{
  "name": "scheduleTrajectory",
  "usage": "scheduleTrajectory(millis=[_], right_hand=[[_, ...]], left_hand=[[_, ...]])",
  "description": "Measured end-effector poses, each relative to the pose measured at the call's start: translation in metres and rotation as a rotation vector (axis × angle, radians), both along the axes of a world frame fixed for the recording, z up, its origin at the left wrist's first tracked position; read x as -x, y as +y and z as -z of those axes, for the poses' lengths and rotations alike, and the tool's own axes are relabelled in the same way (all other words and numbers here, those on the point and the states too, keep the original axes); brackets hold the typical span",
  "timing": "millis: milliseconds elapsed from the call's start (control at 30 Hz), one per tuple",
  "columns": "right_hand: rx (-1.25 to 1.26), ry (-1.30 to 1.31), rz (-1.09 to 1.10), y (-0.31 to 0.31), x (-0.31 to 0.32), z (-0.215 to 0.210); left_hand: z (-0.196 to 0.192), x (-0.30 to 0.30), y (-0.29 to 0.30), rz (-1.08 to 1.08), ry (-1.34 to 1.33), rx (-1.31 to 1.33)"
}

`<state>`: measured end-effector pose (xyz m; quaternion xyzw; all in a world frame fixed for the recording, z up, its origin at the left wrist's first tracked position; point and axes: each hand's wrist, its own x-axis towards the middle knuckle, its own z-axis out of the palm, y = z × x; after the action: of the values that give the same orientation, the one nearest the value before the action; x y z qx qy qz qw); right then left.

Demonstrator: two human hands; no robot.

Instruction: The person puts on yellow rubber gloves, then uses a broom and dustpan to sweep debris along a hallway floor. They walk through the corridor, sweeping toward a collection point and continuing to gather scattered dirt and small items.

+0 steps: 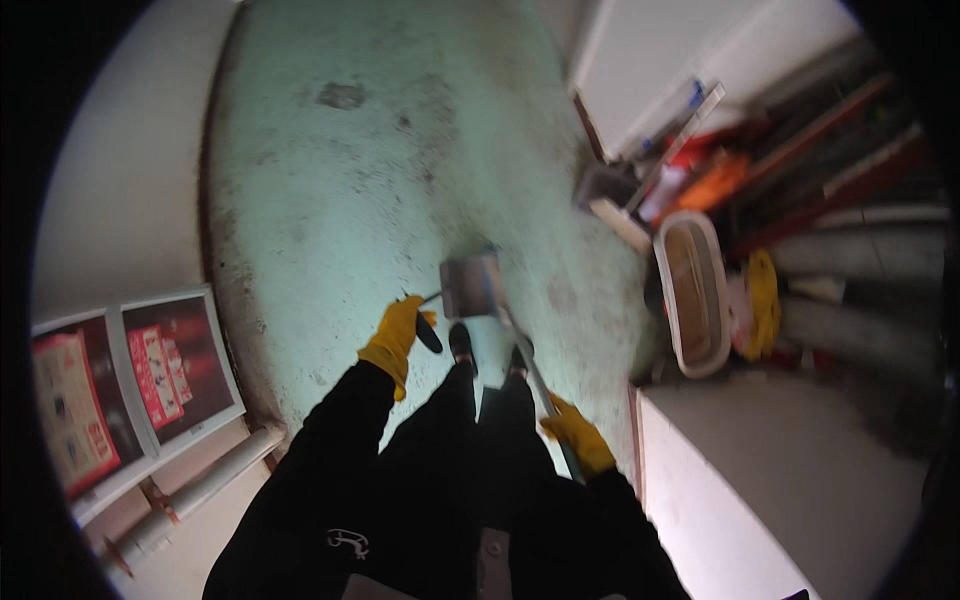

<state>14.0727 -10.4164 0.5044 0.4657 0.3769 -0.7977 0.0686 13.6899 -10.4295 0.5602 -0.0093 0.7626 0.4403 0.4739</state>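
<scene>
You stand on a pale green floor (pixel 330 190), looking down past your dark trousers and shoes. Both hands wear yellow gloves. Your left hand (pixel 398 335) is closed around a dark-handled tool (pixel 428 330), its thin metal end pointing toward the shovel blade; what kind of tool it is you cannot tell through the blur. Your right hand (pixel 578 437) is wrapped around the long handle of a shovel (pixel 472 285), gripping it low, near your hip. The handle runs up and left from that hand to a flat grey blade that sits on the floor just ahead of your shoes.

To your right, a white tub (pixel 692 295) stands on edge beside a yellow thing (pixel 763 300), with red and orange clutter (pixel 715 180) behind them. On your left, 2 red posters (pixel 130 370) lean by the wall above a white pipe (pixel 200 490).
</scene>
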Motion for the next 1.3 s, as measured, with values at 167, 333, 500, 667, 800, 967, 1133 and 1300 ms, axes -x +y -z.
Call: scheduleTrajectory(millis=[167,333,500,667,800,967,1133,1300], right_hand=[[-0.029,-0.292,0.255,0.004,-0.099,0.018],[-0.124,-0.382,0.352,0.070,-0.128,0.089],[-0.073,-0.274,0.243,0.065,-0.060,0.112],[-0.575,-0.198,-0.625,-0.007,0.059,0.107],[-0.066,-0.117,-0.379,-0.013,0.130,0.056],[0.038,-0.056,-0.165,0.009,0.098,-0.009],[0.058,-0.239,-0.070,0.037,0.025,0.006],[0.176,-0.239,0.119,0.032,0.003,0.000]], left_hand=[[-0.005,0.010,-0.043,-0.149,-0.058,-0.031],[-0.001,0.036,-0.076,-0.344,-0.093,-0.016],[0.008,0.039,-0.083,-0.404,-0.115,-0.088],[0.011,0.042,-0.077,-0.293,-0.118,-0.041],[0.006,0.068,-0.085,-0.231,-0.138,-0.082],[0.014,0.089,-0.105,-0.295,-0.184,-0.142],[0.015,0.121,-0.123,-0.664,-0.214,-0.093],[-0.007,0.155,-0.130,-0.575,-0.200,-0.185]])
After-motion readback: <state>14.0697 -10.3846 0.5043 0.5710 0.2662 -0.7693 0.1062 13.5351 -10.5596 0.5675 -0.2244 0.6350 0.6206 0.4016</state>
